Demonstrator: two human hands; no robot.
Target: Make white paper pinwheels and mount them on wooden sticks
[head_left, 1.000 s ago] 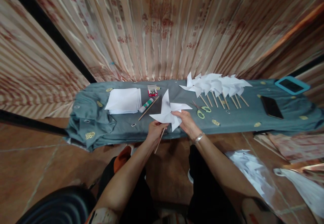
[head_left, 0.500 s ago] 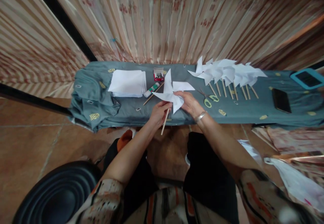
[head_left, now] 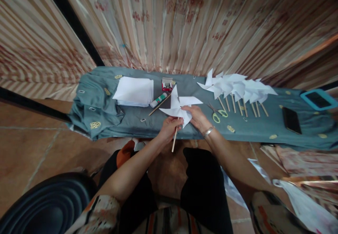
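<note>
Between my hands is a white paper pinwheel (head_left: 175,102) on a wooden stick, held over the front of the cloth-covered table. My left hand (head_left: 169,128) is closed around the upper part of the stick, just under the paper blades, and the stick's lower end sticks out below it. My right hand (head_left: 195,117) pinches the pinwheel near its centre and lower right blade; its fingertips are partly behind the paper. A small dark pin head shows at the middle of the blades. Close by on the right lie scissors (head_left: 216,115) with green handles.
Left of the pinwheel are a stack of white paper (head_left: 134,90), a glue stick (head_left: 158,100), a loose wooden stick (head_left: 155,110) and a small red box (head_left: 167,85). Several finished pinwheels (head_left: 239,86) overlap at the right, beyond them a dark phone (head_left: 291,120) and a blue-framed device (head_left: 319,99).
The view has shifted slightly, so the table sits lower in it. My left hand has slid closer to the blades' right side; both hands still hold the pinwheel.
</note>
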